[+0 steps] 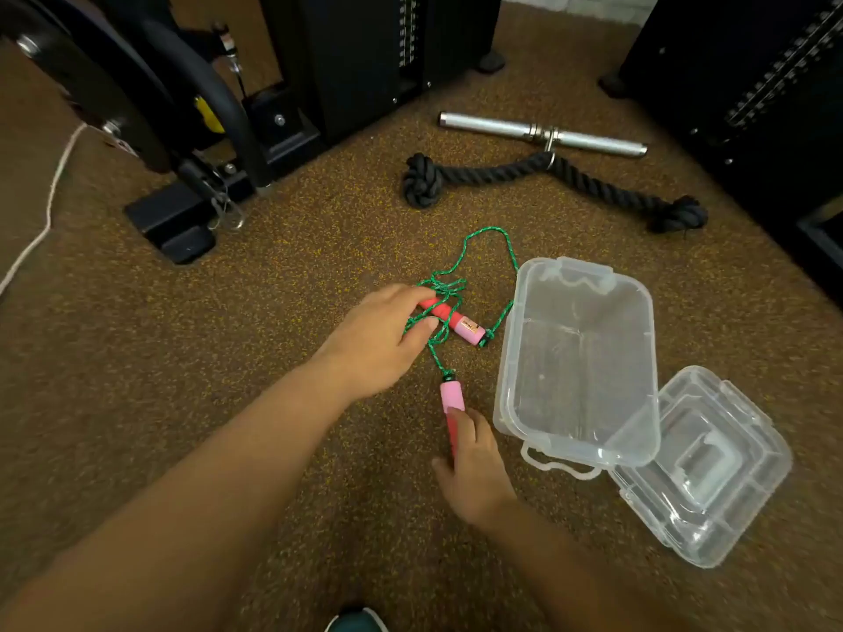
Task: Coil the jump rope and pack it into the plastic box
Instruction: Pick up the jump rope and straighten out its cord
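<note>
Left hand (378,339) grips a red-pink foam handle (451,321), label unreadable; right hand (474,467) grasps the other (451,403); braided green cord (456,275), clear box (579,358).

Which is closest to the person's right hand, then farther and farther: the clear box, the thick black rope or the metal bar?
From the right hand, seen from the head camera:
1. The clear box, open and empty, just beside the hand on its right.
2. The thick black rope, on the floor well beyond the box.
3. The metal bar, just behind the rope, farthest away.
</note>
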`<move>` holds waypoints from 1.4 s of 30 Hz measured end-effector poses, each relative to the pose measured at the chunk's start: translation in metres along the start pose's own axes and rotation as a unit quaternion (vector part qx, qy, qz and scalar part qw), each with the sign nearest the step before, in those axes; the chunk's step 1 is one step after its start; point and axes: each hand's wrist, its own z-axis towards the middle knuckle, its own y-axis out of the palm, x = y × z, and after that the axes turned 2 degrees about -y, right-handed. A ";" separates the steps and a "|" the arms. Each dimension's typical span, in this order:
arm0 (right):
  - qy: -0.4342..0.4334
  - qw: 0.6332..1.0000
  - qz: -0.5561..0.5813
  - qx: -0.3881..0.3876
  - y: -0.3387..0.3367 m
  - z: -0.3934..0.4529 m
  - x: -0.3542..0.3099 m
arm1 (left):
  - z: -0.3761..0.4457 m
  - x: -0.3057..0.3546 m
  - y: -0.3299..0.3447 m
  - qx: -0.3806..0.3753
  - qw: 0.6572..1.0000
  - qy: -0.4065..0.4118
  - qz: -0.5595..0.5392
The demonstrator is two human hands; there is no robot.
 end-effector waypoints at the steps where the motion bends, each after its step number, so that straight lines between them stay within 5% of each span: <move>1: 0.011 1.000 -0.011 0.001 0.000 0.001 0.003 | -0.001 -0.001 0.001 0.001 1.000 0.000 0.000; 12: 0.086 0.995 -0.037 0.026 0.012 0.034 0.024 | 0.008 -0.020 0.036 -0.034 0.999 -0.014 -0.006; 19: 0.144 0.989 -0.009 -0.031 0.015 0.044 0.027 | 0.005 -0.023 0.057 -0.048 0.995 -0.056 -0.071; 25: 0.195 0.955 0.214 -0.059 0.003 0.030 0.011 | 0.000 -0.025 0.057 -0.039 0.976 -0.166 -0.138; 32: 0.133 0.923 0.361 -0.035 -0.043 0.006 -0.034 | -0.003 -0.020 0.038 -0.088 0.874 -0.367 -0.305; 42: -0.021 0.929 0.371 -0.005 -0.164 -0.080 -0.084 | -0.025 0.063 -0.017 -0.212 0.708 -0.322 -0.592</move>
